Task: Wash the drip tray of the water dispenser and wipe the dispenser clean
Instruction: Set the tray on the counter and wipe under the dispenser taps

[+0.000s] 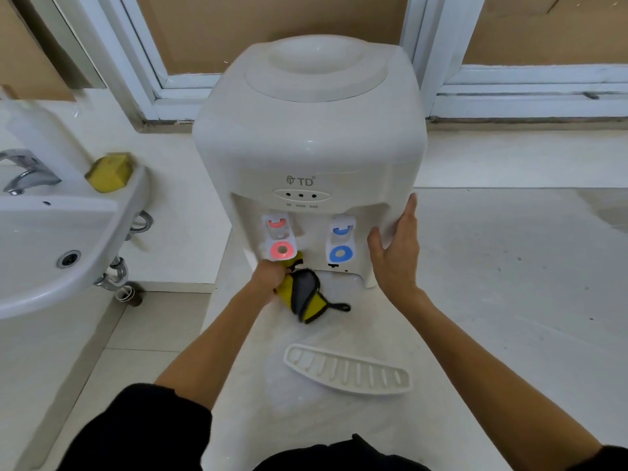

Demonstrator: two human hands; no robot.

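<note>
My black sleeves (142, 433) fill the near edge, and both bare forearms reach away from me over the pale worktop (509, 300). Just beyond them, near and a little right, the drip tray (348, 372) lies flat on the worktop, well apart from the dispenser: a long, curved, off-white piece with a row of slots, nothing in it that I can see. To the left, the sink (51, 239) holds nothing but its drain; a tap (27, 171) stands at its far side and a yellow sponge (109, 171) sits on its rim, blurred.

The water dispenser (309, 137) stands upright at the far middle of the worktop, cream-white, with a round hollow on top, three small lights under the logo, a red tap (281, 248) on the left and a blue tap (339, 253) on the right.

My left hand (270, 277) has its grip pinching a yellow and grey cloth (302, 294) just below the red tap; the cloth hangs crumpled down to the worktop, its black loop trailing right. My fingers are mostly hidden by the cloth. My right hand (396, 246) lies spread, fingers straight, pressed flat against the dispenser's near right corner.

The recess under the taps is partly hidden behind my left hand and the cloth.
</note>
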